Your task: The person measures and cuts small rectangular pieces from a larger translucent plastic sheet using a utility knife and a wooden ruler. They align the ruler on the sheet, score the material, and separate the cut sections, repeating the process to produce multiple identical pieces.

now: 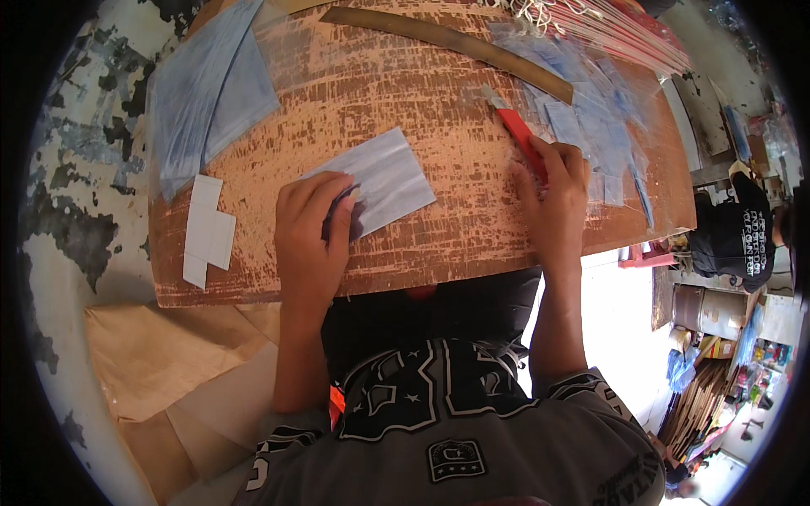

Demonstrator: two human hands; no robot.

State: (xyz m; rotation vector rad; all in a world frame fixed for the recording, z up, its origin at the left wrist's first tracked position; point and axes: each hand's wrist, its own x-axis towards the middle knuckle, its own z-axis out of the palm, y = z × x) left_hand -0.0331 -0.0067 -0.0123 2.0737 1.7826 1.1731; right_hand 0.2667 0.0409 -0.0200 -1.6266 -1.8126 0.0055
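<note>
Left hand (310, 232) presses flat on a pale sheet (384, 179) mid-surface (439, 244); right hand (555, 198) grips a red knife (516, 131). Cutting seems the step; next likely needs the blade brought left to the sheet.

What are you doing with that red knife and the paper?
A person sits at a worn brown board. The left hand presses down on a pale blue sheet. The right hand holds a red knife, its blade resting on the board. More blue sheets and a long ruler lie farther back.
</note>
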